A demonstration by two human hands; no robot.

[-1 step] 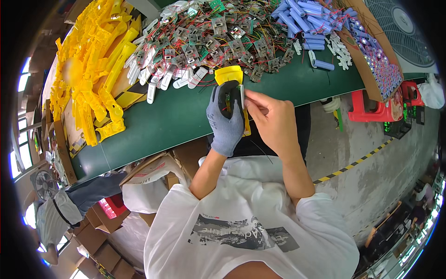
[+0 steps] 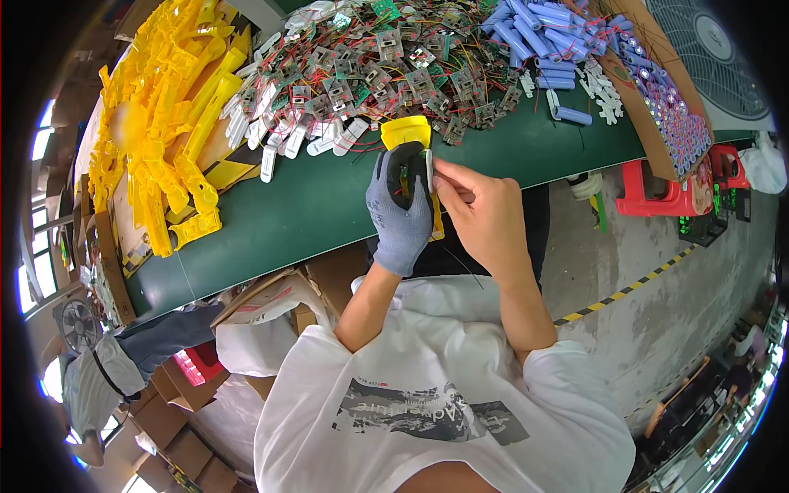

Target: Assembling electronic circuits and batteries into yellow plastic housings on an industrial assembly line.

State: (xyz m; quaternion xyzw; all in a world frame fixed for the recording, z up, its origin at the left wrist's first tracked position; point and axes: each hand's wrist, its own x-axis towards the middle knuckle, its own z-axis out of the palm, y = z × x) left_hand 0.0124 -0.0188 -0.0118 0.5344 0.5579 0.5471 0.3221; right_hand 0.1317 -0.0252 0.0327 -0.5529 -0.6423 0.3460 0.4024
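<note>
My left hand (image 2: 399, 220), in a grey glove with black fingers, is wrapped round a yellow plastic housing (image 2: 405, 131). The housing's wide end sticks out beyond the fingers, and its narrow end shows below them. A slim white plastic piece (image 2: 429, 171) lies along the housing's right side. My bare right hand (image 2: 491, 215) pinches at this white piece with thumb and forefinger, its other fingers curled in. A thin dark wire (image 2: 465, 264) trails below the hands. The glove hides most of the inside of the housing.
A green table (image 2: 288, 238) carries yellow housings (image 2: 152, 156) on the left, wired circuit boards (image 2: 386, 70) and white plastic pieces (image 2: 294, 141) in the middle. Blue-purple battery cells (image 2: 557, 74) lie at the right, beside a cardboard box (image 2: 674, 90) of cells. A red stool (image 2: 657, 189) stands beyond.
</note>
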